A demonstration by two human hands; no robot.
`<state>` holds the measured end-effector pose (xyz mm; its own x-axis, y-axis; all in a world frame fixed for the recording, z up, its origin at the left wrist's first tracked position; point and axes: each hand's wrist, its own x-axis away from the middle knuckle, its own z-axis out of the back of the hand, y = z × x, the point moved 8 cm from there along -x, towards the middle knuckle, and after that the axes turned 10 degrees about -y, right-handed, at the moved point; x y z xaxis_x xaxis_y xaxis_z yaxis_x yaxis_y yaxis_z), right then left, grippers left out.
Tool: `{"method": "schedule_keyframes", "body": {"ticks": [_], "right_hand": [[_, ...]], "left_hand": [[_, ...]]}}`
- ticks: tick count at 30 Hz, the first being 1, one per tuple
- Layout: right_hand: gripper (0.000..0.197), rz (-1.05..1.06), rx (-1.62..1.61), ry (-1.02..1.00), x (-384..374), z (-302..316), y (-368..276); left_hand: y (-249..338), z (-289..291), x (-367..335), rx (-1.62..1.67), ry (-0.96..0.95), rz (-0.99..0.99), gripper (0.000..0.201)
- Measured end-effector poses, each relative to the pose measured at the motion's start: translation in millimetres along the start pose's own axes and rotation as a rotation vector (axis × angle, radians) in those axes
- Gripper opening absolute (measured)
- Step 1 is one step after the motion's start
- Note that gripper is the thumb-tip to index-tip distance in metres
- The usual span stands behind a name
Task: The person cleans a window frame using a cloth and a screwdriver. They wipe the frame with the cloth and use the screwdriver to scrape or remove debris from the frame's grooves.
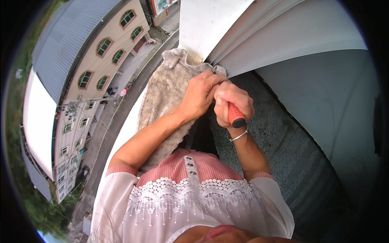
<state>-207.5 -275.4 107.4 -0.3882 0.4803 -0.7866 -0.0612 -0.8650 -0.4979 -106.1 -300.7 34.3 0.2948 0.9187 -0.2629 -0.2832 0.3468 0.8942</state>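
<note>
My right hand [233, 100] is closed around a red handle [235, 113] with a black end cap. The handle's end sticks out toward me below the fist. The tool's far part is hidden behind my hands, so its kind does not show. My left hand [198, 97] touches the right one, its fingers curled at the far side of the fist. What those fingers grip is covered. Under my left forearm a beige-grey fluffy cloth [162, 95] lies over a white ledge. Its far end bunches up against white panels.
White panels [283, 30] stand beyond my hands, with a pale grey wall [324, 89] to the right. A dark grey rough surface [275, 133] lies below it. Past the ledge [125, 125] on the left is a drop to a street [103, 139] and a beige building [101, 48].
</note>
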Motion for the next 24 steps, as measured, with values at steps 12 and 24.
{"method": "schedule_keyframes", "body": {"ticks": [12, 24], "right_hand": [[0.022, -0.001, -0.001, -0.055, 4, 0, -30], [0.047, -0.392, -0.077, -0.657, -51, -159, -14]], "left_hand": [[23, -7, -3, -0.347, -0.214, -0.009, 0.015], [-46, 30, 60, 0.750, -0.064, 0.220, 0.035]]}}
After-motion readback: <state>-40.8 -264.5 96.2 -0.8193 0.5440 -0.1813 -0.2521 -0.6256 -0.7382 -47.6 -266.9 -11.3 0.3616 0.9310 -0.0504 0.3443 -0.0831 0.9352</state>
